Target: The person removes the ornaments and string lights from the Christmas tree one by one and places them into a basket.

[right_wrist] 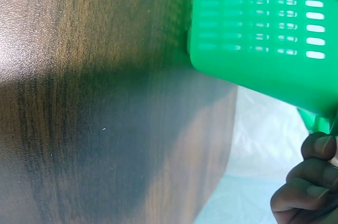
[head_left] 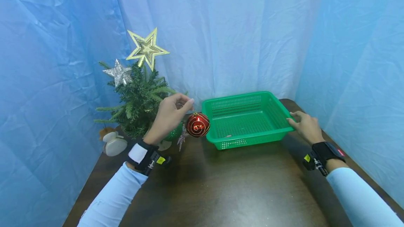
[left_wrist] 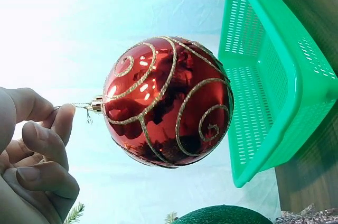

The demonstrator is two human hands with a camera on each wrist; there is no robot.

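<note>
My left hand (head_left: pixel 170 115) pinches the thin hanging loop of a red Christmas ball (head_left: pixel 197 125) between thumb and forefinger. Gold glitter swirls cover the shiny ball (left_wrist: pixel 169 102), which hangs just left of a green plastic basket (head_left: pixel 252 137). In the left wrist view the other fingers curl loosely below the pinch. At the basket's right end, my right hand (head_left: pixel 305 126) grips the rim, thumb on top. The right wrist view shows curled fingers (right_wrist: pixel 306 195) under that rim, beside the slotted basket wall (right_wrist: pixel 253 39).
A small Christmas tree (head_left: pixel 137 104) stands at the left with a gold star (head_left: pixel 146 49) and a silver star (head_left: pixel 118 73). Low on it hang a green ball (head_left: pixel 174 134), a pinkish glitter ornament (head_left: pixel 182 139) and a white figure (head_left: pixel 115 144). Blue curtains surround the brown table (head_left: pixel 233 181).
</note>
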